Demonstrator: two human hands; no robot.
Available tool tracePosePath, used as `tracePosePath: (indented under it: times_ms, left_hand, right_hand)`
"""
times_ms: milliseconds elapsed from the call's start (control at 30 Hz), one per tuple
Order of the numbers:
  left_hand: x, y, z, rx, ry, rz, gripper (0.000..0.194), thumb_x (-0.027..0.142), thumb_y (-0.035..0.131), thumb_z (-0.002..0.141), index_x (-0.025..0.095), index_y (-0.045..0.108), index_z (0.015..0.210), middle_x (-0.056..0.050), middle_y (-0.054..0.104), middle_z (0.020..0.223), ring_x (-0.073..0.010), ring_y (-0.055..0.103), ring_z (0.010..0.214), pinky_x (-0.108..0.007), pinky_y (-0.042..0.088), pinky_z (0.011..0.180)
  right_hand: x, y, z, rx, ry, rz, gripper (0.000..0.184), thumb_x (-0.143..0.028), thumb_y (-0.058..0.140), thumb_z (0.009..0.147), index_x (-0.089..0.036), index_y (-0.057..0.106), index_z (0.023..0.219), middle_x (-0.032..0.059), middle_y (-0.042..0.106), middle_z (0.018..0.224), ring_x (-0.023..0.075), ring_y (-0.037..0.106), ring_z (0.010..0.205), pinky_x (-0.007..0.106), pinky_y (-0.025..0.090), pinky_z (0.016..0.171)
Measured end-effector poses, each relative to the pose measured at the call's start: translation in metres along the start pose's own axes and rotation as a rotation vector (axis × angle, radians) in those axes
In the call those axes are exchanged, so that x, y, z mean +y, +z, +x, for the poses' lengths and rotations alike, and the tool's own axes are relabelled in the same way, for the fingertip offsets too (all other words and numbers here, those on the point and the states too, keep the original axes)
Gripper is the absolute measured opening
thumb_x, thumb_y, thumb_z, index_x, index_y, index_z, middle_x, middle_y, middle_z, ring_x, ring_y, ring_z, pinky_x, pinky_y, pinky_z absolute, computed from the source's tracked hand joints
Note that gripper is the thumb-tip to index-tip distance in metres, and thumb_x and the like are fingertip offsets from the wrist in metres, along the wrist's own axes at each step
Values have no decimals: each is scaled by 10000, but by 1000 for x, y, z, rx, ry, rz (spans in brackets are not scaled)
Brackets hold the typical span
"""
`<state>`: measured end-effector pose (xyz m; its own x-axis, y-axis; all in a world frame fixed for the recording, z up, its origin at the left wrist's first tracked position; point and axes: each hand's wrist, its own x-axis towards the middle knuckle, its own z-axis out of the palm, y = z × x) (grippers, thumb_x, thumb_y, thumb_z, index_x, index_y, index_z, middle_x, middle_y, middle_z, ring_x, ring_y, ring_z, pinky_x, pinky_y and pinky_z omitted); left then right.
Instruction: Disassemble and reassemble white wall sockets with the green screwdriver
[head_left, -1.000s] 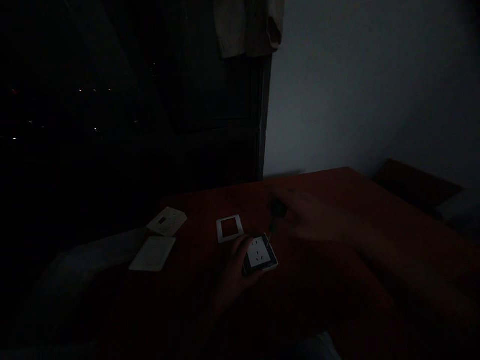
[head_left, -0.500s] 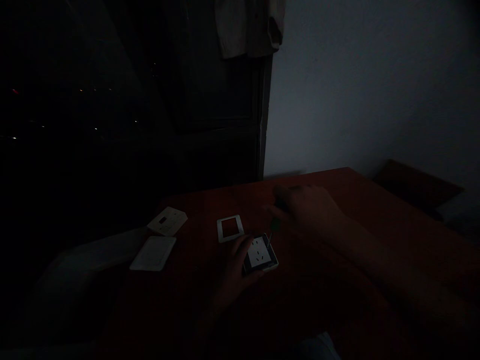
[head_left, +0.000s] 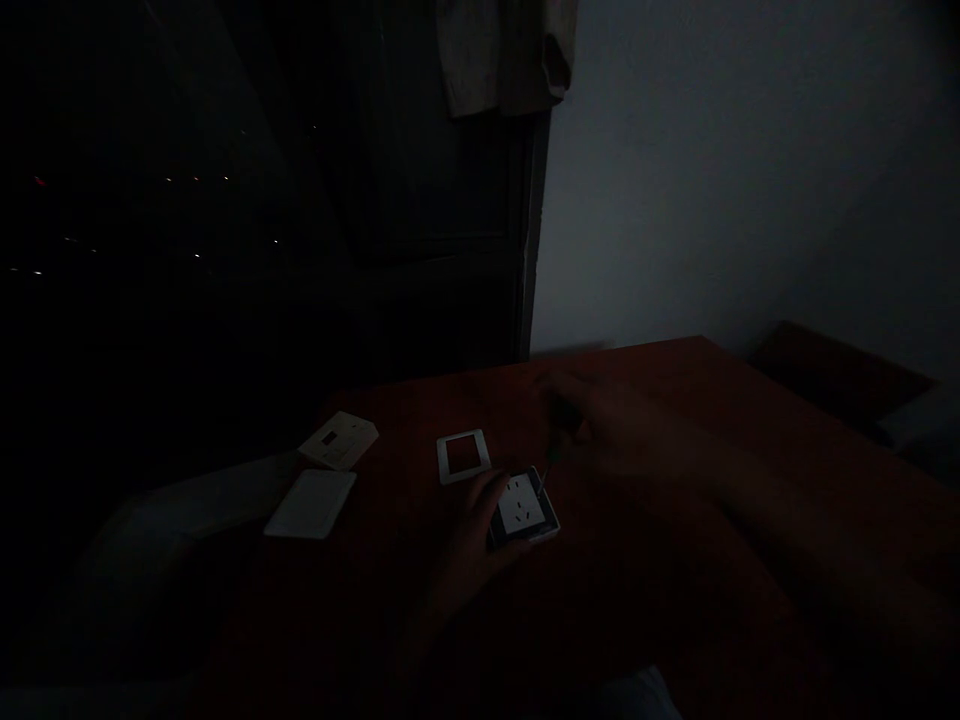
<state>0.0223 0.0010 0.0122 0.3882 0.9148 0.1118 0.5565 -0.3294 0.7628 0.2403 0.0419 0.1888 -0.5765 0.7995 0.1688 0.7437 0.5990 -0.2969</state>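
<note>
Evidently the work is midway: the square white frame [head_left: 443, 462] lies off, just beyond the white-faced, dark-edged square socket [head_left: 520, 505] on the red-brown table [head_left: 645, 365]. The left hand [head_left: 474, 535], fingers curled, grips the socket's left side, while the right hand [head_left: 619, 430], closed round a slim dark-and-green screwdriver [head_left: 553, 456], holds its tip at the right edge, where the screwing seems unfinished (in or out, I can't tell). Beyond a flat white panel [head_left: 311, 504], a pale box-like piece [head_left: 343, 438] shows no contents.
</note>
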Motion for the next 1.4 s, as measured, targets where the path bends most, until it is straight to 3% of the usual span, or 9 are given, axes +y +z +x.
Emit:
tracePosePath:
  times_ms: [67,233,333,467,700,900,1100,1267,1400]
  left_hand:
    - [2,-1,0,-5,-2,-1,701,299,688,791,308,353,1407,-59,318,1488,-286,334,1347,-458,318,1107]
    - [8,-6,1,-5,1,26,717,292,703,774,316,361,1404,-52,350,1469,-293,354,1333,-457,330,1099]
    - [8,-6,1,-6,-6,30,719,281,704,773,316,362,1404,-54,343,1473,-293,352,1332,-453,327,1100]
    - [5,-3,1,-5,5,14,727,283,705,770,316,353,1406,-51,329,1478,-291,340,1337,-457,316,1104]
    - [-2,0,0,-8,9,7,749,295,704,777,323,323,1420,-45,305,1494,-288,329,1345,-449,310,1109]
    - [-3,0,0,-16,5,-1,759,314,697,783,327,302,1431,-50,299,1493,-291,319,1352,-453,318,1106]
    - [-4,1,0,0,8,-3,745,310,704,778,324,327,1421,-46,296,1498,-293,329,1345,-460,308,1112]
    - [-3,1,0,8,22,35,746,321,710,770,325,339,1417,-53,327,1483,-307,349,1331,-479,313,1104]
    - [-2,0,1,-1,10,14,757,286,710,769,319,328,1421,-57,314,1489,-295,337,1341,-469,311,1108]
  right_hand:
    - [-3,-2,-1,-21,-50,78,460,-197,580,779,-190,468,1225,80,657,1082,180,636,898,250,452,715]
    - [-6,-2,1,47,235,-355,296,-418,428,908,-187,606,957,104,689,791,256,659,711,325,429,605]
    - [-1,-2,0,16,133,-218,242,-313,490,881,-187,574,1070,101,697,892,235,659,773,308,442,636]
    - [3,-3,-4,-36,-84,160,463,-189,575,791,-193,456,1238,83,649,1115,180,632,932,262,463,757]
    - [-2,-1,2,34,244,-359,261,-387,439,902,-194,604,959,100,695,816,259,663,742,319,433,618]
    - [-1,-6,-4,-45,0,18,516,-205,579,775,-187,439,1272,96,667,1089,208,640,911,271,451,707]
    - [-1,0,-1,42,219,-316,265,-381,453,890,-189,589,1012,102,697,866,239,652,736,305,422,610]
    - [3,1,-1,0,38,8,501,-197,562,766,-185,447,1254,93,662,1091,201,641,907,267,453,716]
    - [1,2,3,64,254,-272,337,-416,466,869,-190,553,1104,118,695,938,261,662,775,321,442,622]
